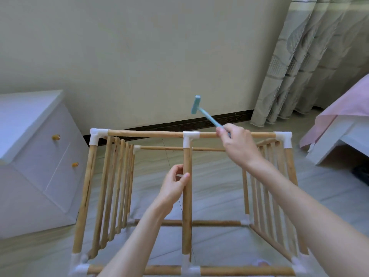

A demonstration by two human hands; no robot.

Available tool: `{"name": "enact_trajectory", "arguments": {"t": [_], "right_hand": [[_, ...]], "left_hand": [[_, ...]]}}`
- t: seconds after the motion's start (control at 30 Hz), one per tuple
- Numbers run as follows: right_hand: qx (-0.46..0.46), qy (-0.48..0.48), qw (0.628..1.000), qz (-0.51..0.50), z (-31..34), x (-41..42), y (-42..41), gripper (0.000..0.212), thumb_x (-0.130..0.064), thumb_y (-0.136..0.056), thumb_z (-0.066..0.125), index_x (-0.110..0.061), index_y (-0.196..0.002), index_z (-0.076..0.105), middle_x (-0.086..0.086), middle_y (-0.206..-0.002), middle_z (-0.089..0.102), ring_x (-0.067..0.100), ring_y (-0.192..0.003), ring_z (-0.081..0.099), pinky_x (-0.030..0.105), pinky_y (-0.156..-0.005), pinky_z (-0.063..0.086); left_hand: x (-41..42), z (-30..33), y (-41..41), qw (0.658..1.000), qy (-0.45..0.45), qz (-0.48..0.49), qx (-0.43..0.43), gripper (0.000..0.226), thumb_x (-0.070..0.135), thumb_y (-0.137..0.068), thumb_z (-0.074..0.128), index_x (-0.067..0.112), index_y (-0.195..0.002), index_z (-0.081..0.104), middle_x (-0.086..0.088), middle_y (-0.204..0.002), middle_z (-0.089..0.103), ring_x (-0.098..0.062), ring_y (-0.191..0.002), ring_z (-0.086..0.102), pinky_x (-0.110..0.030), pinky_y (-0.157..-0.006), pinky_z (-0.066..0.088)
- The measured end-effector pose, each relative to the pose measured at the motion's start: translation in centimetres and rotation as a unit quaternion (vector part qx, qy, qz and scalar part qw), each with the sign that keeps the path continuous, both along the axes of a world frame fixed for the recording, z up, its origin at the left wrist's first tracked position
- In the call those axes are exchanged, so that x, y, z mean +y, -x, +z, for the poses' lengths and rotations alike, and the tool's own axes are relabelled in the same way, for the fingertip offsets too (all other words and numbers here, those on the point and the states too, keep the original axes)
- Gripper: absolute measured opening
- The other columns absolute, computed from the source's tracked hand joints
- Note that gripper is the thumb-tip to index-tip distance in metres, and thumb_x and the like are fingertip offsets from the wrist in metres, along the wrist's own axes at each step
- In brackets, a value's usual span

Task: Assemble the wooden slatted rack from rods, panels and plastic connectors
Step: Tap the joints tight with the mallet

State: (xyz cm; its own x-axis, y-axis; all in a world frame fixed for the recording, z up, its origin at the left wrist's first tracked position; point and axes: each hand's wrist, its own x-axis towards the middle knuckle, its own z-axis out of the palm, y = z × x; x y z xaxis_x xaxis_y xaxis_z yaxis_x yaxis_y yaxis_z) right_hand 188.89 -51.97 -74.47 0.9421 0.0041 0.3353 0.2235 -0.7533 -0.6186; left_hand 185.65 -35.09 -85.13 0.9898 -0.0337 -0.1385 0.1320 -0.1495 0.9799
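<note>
The wooden slatted rack [185,196] stands on the tiled floor [215,188] between a white drawer cabinet [36,156] and a bed [339,124], its frame nearly whole: slatted side panels left and right, rods joined at the corners by white plastic connectors. The left hand [173,186] has its grip wrapped around the middle upright rod [187,206], thumb on one side and fingers on the other, steadying it below the white T-connector [189,137] on the top front rod [147,133]. The right hand [235,140] holds the handle of a small teal mallet [196,104] in a closed grip, the head raised above and behind the top rod, apparently ready to tap the T-connector down. The risk, as I judge it, lies in the swing: the handle is thin and held near its end, so a blow landing off-centre could skid off the rounded plastic, knock the top rod sideways and loosen the corner joints. A strike that is too hard might crack the connector or drive the upright crooked in its lower socket, which is blurred here. The left fingers sit fairly near the target, so a glancing miss could catch them
</note>
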Motion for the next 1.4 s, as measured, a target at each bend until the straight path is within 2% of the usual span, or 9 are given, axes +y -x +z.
{"name": "enact_trajectory", "arguments": {"t": [0.13,0.27,0.43,0.57,0.7,1.0,1.1,1.27,1.4], "right_hand": [[-0.161,-0.101,0.981,-0.046,1.6,0.2,2.1,0.025,-0.023,-0.1,0.041,-0.007,-0.087,0.055,-0.008,-0.052,0.04,0.009,-0.046,0.038,0.031,-0.051,0.029],[0.065,0.123,0.99,0.019,0.6,0.0,2.5,0.029,-0.028,-0.099,0.042,-0.008,-0.093,0.063,0.002,-0.067,0.055,0.021,-0.062,0.051,0.029,-0.056,0.037],[-0.161,-0.099,0.981,-0.045,4.4,-0.4,2.8,0.03,-0.024,-0.1,0.038,-0.007,-0.081,0.054,-0.002,-0.055,0.047,0.013,-0.049,0.043,0.027,-0.052,0.034],[0.173,0.103,0.979,0.007,2.5,-0.2,2.8,0.033,-0.031,-0.1,0.037,-0.01,-0.09,0.06,0.003,-0.069,0.055,0.017,-0.056,0.048,0.029,-0.054,0.038],[-0.037,-0.074,0.995,-0.059,3.9,-0.1,2.6,0.038,-0.028,-0.101,0.035,-0.002,-0.084,0.056,0.002,-0.061,0.051,0.021,-0.06,0.049,0.035,-0.06,0.038],[-0.057,-0.052,0.996,-0.046,6.5,0.4,1.1,0.034,-0.029,-0.102,0.032,-0.006,-0.089,0.053,0.003,-0.069,0.05,0.027,-0.071,0.051,0.035,-0.065,0.038],[0.158,0.084,0.984,-0.022,4.2,0.7,1.1,0.035,-0.034,-0.101,0.033,-0.009,-0.098,0.057,0.005,-0.077,0.054,0.025,-0.07,0.054,0.033,-0.065,0.043],[-0.037,-0.067,0.994,-0.078,4.9,0.0,1.2,0.038,-0.029,-0.102,0.032,0.0,-0.093,0.055,0.008,-0.075,0.054,0.028,-0.076,0.051,0.04,-0.069,0.041],[0.168,0.087,0.982,-0.006,2.0,0.5,2.1,0.032,-0.033,-0.1,0.035,-0.011,-0.097,0.057,0.002,-0.073,0.052,0.022,-0.069,0.053,0.035,-0.063,0.044]], "left_hand": [[-0.4,0.5,1.0,1.0,-0.003,0.013,-0.002,0.024,0.015,-0.097,0.047,0.016,-0.121,0.051,-0.005,-0.111,0.057,-0.017,-0.097,0.056,-0.02,-0.07,0.045],[-0.5,0.7,1.7,1.0,-0.006,0.014,0.001,0.023,0.015,-0.098,0.046,0.016,-0.121,0.05,-0.004,-0.111,0.057,-0.018,-0.098,0.056,-0.019,-0.069,0.045],[-0.7,0.6,2.5,1.0,-0.005,0.026,-0.002,0.019,0.017,-0.099,0.044,0.021,-0.116,0.05,0.0,-0.109,0.056,-0.014,-0.094,0.055,-0.018,-0.067,0.044],[-0.7,0.5,3.0,1.0,-0.006,0.021,-0.002,0.02,0.017,-0.098,0.045,0.021,-0.117,0.049,0.001,-0.107,0.055,-0.011,-0.092,0.054,-0.016,-0.065,0.042],[-0.7,0.4,3.2,1.0,-0.004,0.019,-0.001,0.021,0.017,-0.098,0.046,0.02,-0.119,0.049,0.0,-0.107,0.056,-0.011,-0.094,0.055,-0.017,-0.067,0.044],[-0.5,0.4,3.2,1.0,-0.001,0.019,0.013,0.022,0.018,-0.098,0.046,0.021,-0.119,0.048,-0.001,-0.111,0.056,-0.013,-0.099,0.055,-0.018,-0.068,0.045],[-0.5,0.5,3.1,1.0,0.002,0.016,0.015,0.021,0.018,-0.098,0.046,0.021,-0.118,0.048,0.0,-0.11,0.056,-0.014,-0.1,0.056,-0.018,-0.069,0.045],[-0.4,0.4,3.2,1.0,0.001,0.014,0.017,0.021,0.017,-0.098,0.047,0.021,-0.118,0.049,-0.002,-0.11,0.057,-0.015,-0.1,0.056,-0.019,-0.07,0.046],[-0.3,0.3,3.2,1.0,0.0,0.012,0.018,0.022,0.017,-0.097,0.047,0.02,-0.119,0.049,-0.003,-0.11,0.058,-0.019,-0.102,0.057,-0.022,-0.073,0.048]]}}
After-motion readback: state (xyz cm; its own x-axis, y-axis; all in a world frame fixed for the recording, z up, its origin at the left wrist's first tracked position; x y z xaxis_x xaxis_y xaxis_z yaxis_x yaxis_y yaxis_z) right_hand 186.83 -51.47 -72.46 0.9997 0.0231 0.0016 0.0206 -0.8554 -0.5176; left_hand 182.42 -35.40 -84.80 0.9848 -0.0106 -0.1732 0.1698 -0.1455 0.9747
